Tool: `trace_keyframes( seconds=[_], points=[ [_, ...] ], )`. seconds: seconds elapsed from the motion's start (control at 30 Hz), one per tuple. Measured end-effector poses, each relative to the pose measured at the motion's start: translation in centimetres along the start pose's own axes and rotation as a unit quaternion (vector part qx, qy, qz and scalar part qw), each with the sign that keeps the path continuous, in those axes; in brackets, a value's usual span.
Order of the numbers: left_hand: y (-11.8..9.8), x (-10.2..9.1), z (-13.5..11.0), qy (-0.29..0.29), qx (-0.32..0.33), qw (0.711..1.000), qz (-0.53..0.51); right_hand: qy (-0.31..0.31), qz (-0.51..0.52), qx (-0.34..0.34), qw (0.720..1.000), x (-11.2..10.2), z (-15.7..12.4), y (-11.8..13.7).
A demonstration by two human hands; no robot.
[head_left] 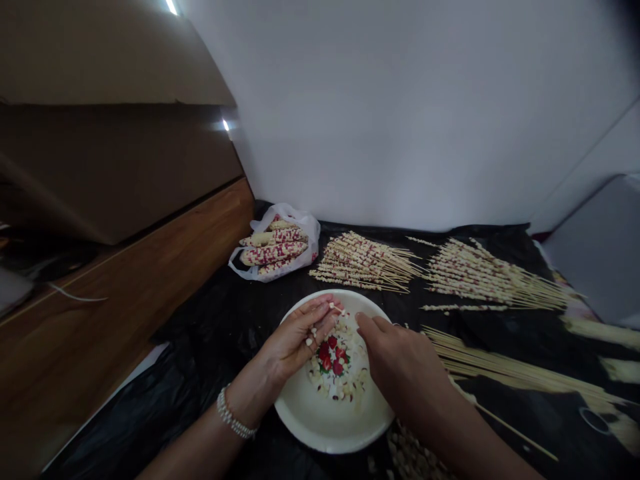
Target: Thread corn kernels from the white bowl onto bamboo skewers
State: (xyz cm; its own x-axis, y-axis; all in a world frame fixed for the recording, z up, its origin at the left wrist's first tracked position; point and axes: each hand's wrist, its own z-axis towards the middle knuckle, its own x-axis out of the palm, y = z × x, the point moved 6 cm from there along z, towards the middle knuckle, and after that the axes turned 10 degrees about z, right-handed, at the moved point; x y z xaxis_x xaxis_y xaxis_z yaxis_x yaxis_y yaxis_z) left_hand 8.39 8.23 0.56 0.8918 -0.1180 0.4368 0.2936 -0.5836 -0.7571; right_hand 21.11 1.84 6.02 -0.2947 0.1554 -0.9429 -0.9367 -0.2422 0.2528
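My left hand [300, 337], wearing a beaded bracelet [231, 415], is over the left side of a white bowl [325, 427]. Its fingers curl around several loose pale corn kernels [310, 337]. A thin skewer tip [340, 309] shows by its fingertips. My right hand [393, 347] is closed over the bowl's right side. A wooden skewer [515, 432] with kernels on it comes out below the right wrist and lines up with that tip; my right hand hides its middle. More kernels [343, 393] lie in the bowl around a printed red flower pattern [331, 357].
A plastic bag [313, 230] of speckled corn cobs [275, 253] lies behind the bowl. Two piles of kernel-strung skewers [360, 260] [475, 277] lie to its right. Bare skewers [500, 363] and stripped cobs [607, 332] are farther right, on black plastic sheeting [215, 333]. Cardboard boxes [115, 167] stand left.
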Motion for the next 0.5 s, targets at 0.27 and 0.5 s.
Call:
trace_keyframes(
  seconds=[0.27, 0.5],
  points=[
    [0.18, -0.25, 0.08, -0.024, -0.014, 0.999, -0.018, -0.026, -0.001, -0.004, 1.0, 0.08, -0.15, -0.1],
    [0.48, -0.43, 0.22, -0.018, -0.025, 0.999, -0.025, -0.032, 0.006, -0.01, 0.999, -0.28, -0.28, 0.13]
  ],
)
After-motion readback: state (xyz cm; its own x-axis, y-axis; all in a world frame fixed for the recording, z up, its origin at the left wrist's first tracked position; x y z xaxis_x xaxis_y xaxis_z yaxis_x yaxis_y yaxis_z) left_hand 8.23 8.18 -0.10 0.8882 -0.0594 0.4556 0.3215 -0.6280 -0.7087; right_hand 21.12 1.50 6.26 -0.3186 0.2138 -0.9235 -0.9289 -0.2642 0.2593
